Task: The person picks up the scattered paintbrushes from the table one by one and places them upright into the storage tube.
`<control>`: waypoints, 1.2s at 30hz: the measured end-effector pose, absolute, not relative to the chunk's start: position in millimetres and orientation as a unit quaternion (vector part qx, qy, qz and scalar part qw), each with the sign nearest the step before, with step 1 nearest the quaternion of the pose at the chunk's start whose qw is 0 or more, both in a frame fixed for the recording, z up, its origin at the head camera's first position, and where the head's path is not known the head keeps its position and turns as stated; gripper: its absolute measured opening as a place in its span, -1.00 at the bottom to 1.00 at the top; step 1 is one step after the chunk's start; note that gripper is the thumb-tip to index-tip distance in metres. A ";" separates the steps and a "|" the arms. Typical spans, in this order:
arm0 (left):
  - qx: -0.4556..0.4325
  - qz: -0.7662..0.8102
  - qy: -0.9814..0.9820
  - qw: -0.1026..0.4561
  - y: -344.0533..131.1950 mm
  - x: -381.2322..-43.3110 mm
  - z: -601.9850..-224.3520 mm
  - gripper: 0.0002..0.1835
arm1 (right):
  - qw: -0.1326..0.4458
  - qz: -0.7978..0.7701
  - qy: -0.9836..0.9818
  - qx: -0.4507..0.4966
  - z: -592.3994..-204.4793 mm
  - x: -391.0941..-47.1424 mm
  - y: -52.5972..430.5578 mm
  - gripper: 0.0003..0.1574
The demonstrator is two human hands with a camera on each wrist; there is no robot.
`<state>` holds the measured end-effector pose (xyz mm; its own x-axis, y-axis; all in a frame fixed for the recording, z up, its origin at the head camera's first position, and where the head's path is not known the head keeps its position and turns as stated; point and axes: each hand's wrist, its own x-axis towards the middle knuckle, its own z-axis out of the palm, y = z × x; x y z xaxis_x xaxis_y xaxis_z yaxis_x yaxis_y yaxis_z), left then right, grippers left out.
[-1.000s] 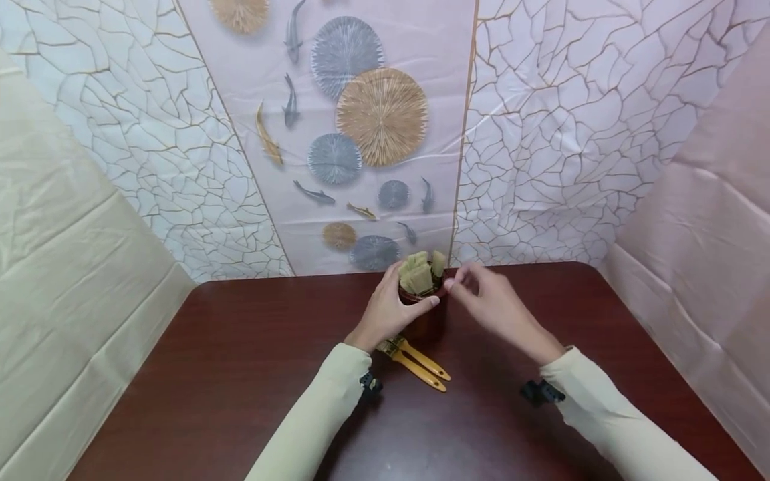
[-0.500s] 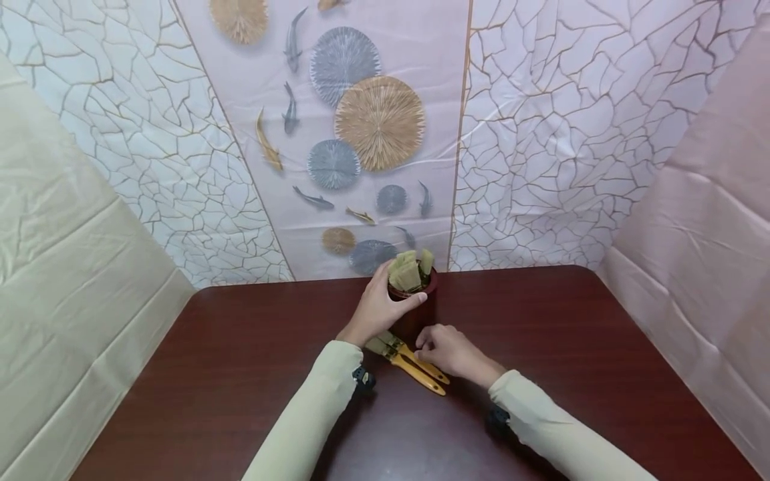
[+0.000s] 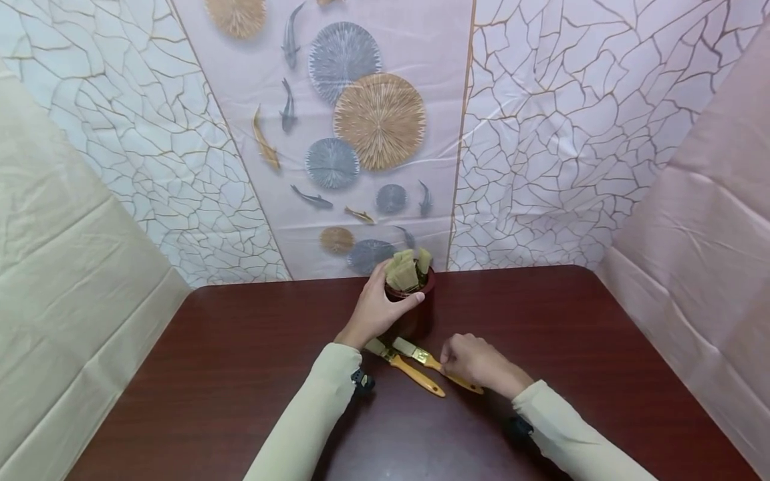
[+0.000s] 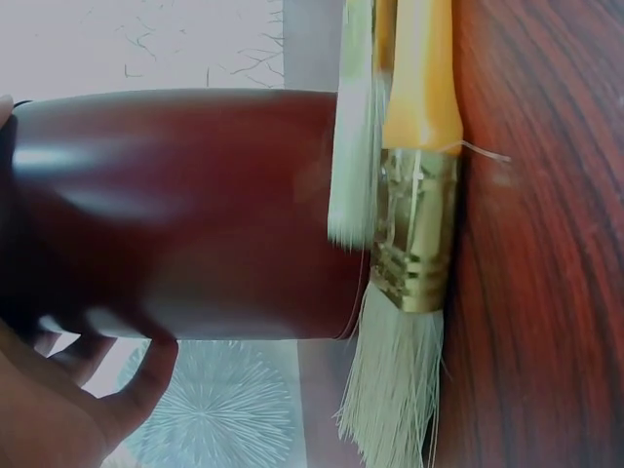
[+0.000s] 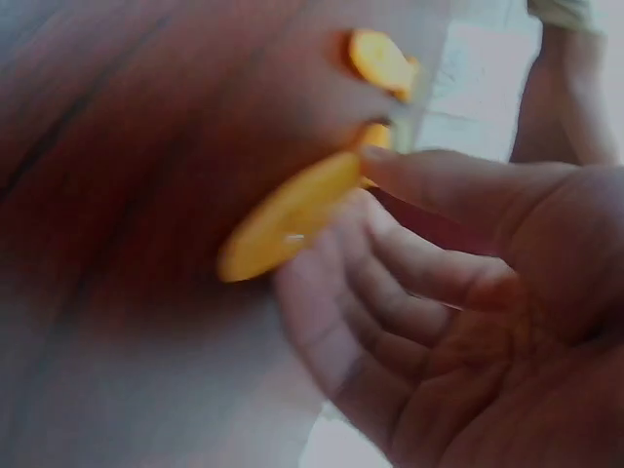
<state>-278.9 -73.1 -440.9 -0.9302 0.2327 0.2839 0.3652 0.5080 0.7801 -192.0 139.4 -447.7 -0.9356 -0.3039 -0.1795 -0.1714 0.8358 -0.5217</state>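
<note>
My left hand [image 3: 373, 310] grips a dark red, round holder [image 4: 195, 214] near its top, thumb along the rim. Pale, broad bristle heads [image 3: 404, 270] of brushes stick up out of it. In front of the holder, my right hand [image 3: 478, 361] pinches the yellow handle of a paintbrush [image 5: 292, 219] between thumb and fingers. This brush's pale bristles point back toward the holder's base. Beside it a second paintbrush [image 3: 421, 379] with a yellow handle and a brass-coloured ferrule lies on the table; its bristles [image 4: 390, 390] show fully in the left wrist view.
The dark red wooden table [image 3: 271, 401] reaches back to a patterned cloth wall [image 3: 373, 200]. Plain fabric side walls [image 3: 78, 287] stand at left and right. Both forearms wear pale sleeves with a black wrist camera [image 3: 362, 381].
My right hand has come down from the holder's rim to the brushes. It has taken one brush by the handle and drawn it right, apart from the other. The holder has shifted slightly left.
</note>
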 end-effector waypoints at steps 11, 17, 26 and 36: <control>-0.180 -0.472 -0.860 0.076 -72.0 -280.0 -439.7 0.09 | 0.101 -0.224 0.961 -0.125 -443.3 -195.0 127.4 -0.72; -0.179 -0.478 -0.857 0.075 -71.1 -280.6 -442.7 0.08 | 0.094 -0.214 0.965 -0.118 -450.6 -199.6 117.0 -0.70; -0.178 -0.474 -0.859 0.071 -71.6 -278.7 -443.6 0.09 | 0.130 -0.349 0.917 -0.144 -454.1 -199.0 131.7 -0.87; -0.173 -0.472 -0.861 0.074 -71.0 -277.1 -440.6 0.11 | 0.083 -0.429 0.888 -0.142 -397.5 -190.1 161.6 -0.85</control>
